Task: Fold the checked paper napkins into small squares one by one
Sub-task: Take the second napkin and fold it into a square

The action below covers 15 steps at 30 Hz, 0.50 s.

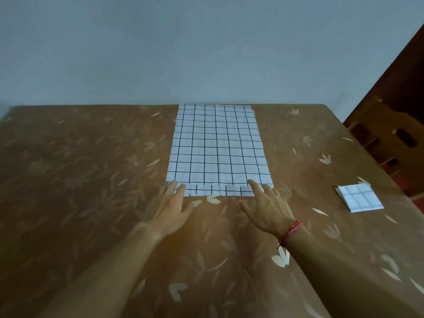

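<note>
A white paper napkin with a dark check pattern [218, 148] lies spread flat on the table, reaching to the far edge by the wall. A second napkin shows as a strip under its near edge. My left hand [168, 207] lies with straight fingers on the near left corner. My right hand [266, 207], a red thread band at its wrist, lies flat with its fingertips on the near right corner. A folded checked napkin square [359, 197] sits at the right of the table.
The table [91, 180] is covered with a brown cloth printed with pale leaves. A plain wall stands behind it. A wooden chair [380, 138] stands past the table's right edge.
</note>
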Tool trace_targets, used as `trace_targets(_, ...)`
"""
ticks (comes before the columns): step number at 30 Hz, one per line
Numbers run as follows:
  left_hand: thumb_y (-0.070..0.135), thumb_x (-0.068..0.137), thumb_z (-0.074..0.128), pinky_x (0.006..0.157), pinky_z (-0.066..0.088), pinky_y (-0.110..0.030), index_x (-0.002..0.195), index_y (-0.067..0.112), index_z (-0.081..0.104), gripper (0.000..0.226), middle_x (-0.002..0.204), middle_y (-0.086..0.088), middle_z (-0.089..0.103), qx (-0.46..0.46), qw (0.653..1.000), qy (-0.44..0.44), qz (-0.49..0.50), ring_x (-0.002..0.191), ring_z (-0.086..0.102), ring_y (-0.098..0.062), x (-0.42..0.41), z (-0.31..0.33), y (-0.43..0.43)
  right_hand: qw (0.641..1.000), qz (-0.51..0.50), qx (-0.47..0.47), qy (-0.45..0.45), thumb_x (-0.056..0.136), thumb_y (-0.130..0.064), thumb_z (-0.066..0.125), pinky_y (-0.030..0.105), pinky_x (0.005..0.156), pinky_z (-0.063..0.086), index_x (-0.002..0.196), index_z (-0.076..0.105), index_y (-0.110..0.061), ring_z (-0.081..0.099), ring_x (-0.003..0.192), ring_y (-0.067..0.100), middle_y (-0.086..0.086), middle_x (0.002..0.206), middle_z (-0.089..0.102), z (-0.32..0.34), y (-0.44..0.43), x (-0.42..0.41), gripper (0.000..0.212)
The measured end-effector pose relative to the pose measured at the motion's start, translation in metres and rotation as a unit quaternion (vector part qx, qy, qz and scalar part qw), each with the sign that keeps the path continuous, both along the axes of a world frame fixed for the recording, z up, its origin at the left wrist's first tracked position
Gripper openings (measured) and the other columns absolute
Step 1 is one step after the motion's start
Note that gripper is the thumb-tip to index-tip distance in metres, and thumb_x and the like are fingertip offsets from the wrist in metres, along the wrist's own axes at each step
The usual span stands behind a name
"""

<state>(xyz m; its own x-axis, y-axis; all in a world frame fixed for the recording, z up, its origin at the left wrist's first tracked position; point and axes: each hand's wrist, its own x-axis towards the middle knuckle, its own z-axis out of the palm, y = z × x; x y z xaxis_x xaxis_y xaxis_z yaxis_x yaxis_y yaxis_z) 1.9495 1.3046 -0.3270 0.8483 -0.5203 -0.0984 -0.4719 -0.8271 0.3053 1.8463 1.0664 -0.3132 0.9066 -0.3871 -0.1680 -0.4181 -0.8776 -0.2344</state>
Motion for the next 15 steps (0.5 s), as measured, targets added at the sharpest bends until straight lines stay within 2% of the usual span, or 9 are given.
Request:
trace_targets(3, 0.043, 0.095, 0.041, 0.097, 0.044, -0.039, 0.137, 0.015, 0.041, 0.051, 0.147, -0.002, 0.036, -0.013, 1.0, -0.012, -0.003, 0.133, 0.033, -0.019, 0.026, -0.019, -0.017, 1.0, -0.002, 0.011, -0.013, 0.091, -0.057, 0.045, 0.048, 0.105, 0.039, 0.149, 0.025, -0.029, 0.039, 0.133, 0.027, 0.006, 0.145, 0.042, -0.02, -0.016, 0.022, 0.068)
trace_targets(7, 0.035, 0.097, 0.045, 0.109, 0.034, -0.044, 0.142, 0.019, 0.041, 0.048, 0.152, -0.009, 0.031, -0.017, 1.0, -0.024, -0.003, 0.14, 0.025, -0.025, 0.052, -0.036, -0.034, 1.0, 0.015, -0.007, -0.025, 0.093, -0.046, 0.046, 0.045, 0.099, 0.042, 0.146, 0.028, -0.026, 0.041, 0.129, 0.026, 0.004, 0.139, 0.045, -0.038, -0.034, 0.041, 0.059)
trace_targets(13, 0.036, 0.097, 0.046, 0.113, 0.023, -0.044, 0.147, 0.018, 0.033, 0.055, 0.158, -0.014, 0.02, 0.001, 1.0, -0.02, -0.011, 0.146, 0.013, -0.027, 0.067, -0.047, -0.05, 0.999, 0.026, -0.025, -0.015, 0.094, -0.045, 0.047, 0.047, 0.105, 0.036, 0.15, 0.022, -0.022, 0.026, 0.142, 0.026, 0.007, 0.154, 0.029, -0.055, -0.049, 0.059, 0.066)
trace_targets(15, 0.04, 0.096, 0.047, 0.114, 0.022, -0.041, 0.149, 0.018, 0.028, 0.061, 0.159, -0.011, 0.018, 0.013, 1.0, -0.012, -0.015, 0.147, 0.011, -0.024, 0.067, -0.049, -0.051, 0.999, 0.034, -0.027, -0.016, 0.094, -0.045, 0.047, 0.046, 0.104, 0.037, 0.151, 0.021, -0.022, 0.028, 0.141, 0.025, 0.005, 0.153, 0.032, -0.058, -0.053, 0.063, 0.067)
